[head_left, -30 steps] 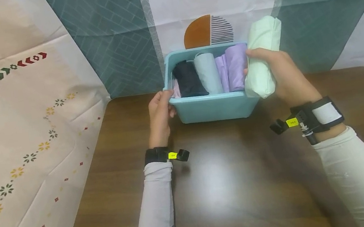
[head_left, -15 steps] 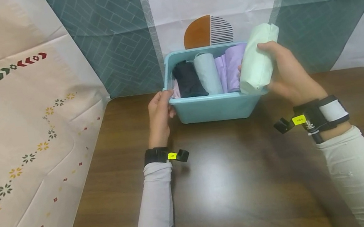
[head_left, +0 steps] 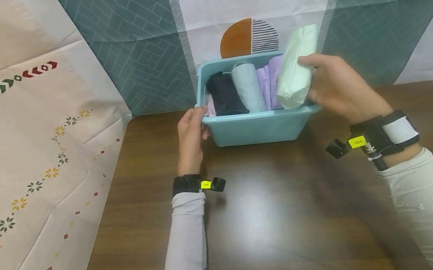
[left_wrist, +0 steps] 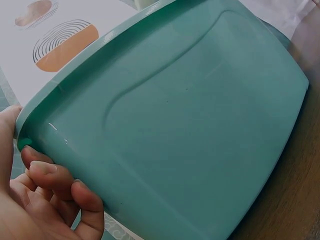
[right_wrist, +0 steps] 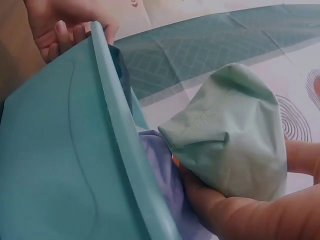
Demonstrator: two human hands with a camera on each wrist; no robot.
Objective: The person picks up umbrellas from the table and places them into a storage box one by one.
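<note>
A light-blue plastic bin stands at the back of the table. My left hand pinches its front left corner, thumb over the rim and fingers curled beneath it in the left wrist view. In my right hand is a pale green rolled cloth bundle, tilted above the bin's right end. The right wrist view shows the bundle's end close to the rim, thumb and fingers on either side. Inside the bin lie a black roll, a light-blue roll and purple rolled cloth, partly hidden by the bundle.
The brown wooden table stretches in front of the bin. Behind the bin hangs a patterned cloth, and an embroidered cream cloth hangs along the left side. A bit of pink cloth shows at the bin's left end.
My right hand has carried the pale green bundle leftward, from beside the bin's right rim to over its right end, now covering more of the purple cloth. The left hand stays on the corner.
</note>
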